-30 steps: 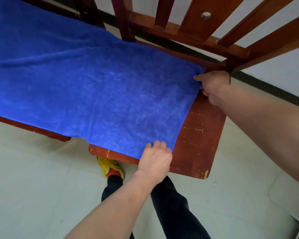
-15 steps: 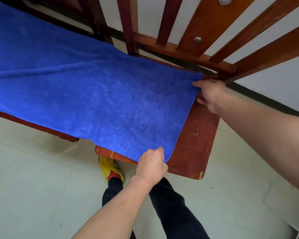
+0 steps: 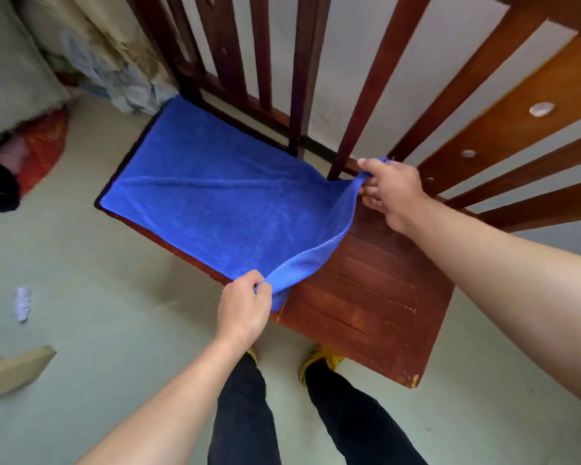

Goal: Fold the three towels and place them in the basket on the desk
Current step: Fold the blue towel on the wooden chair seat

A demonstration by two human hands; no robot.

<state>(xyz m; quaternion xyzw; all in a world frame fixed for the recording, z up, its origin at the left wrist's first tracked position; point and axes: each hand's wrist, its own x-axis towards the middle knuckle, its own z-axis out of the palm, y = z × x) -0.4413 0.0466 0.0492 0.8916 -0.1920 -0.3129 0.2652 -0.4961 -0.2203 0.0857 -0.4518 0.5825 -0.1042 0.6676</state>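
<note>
A blue towel (image 3: 215, 203) lies spread over the left part of a red-brown wooden bench seat (image 3: 366, 297). My left hand (image 3: 245, 307) pinches the towel's near right corner at the seat's front edge. My right hand (image 3: 388, 189) grips the far right corner beside the backrest slats. Both corners are lifted off the wood, and the right edge hangs in a curve between my hands. No basket or other towels are in view.
Slanted wooden backrest slats (image 3: 376, 78) rise behind the seat. Bags and clutter (image 3: 37, 146) sit on the floor at the left, with a crumpled white scrap (image 3: 22, 302) and a pale board (image 3: 14, 367) nearer. My legs and yellow shoes (image 3: 316, 360) stand under the seat's front.
Both hands have closed on the towel's right corners and raised them off the seat. The view has pulled back and swung left, showing the towel's far end and the floor clutter.
</note>
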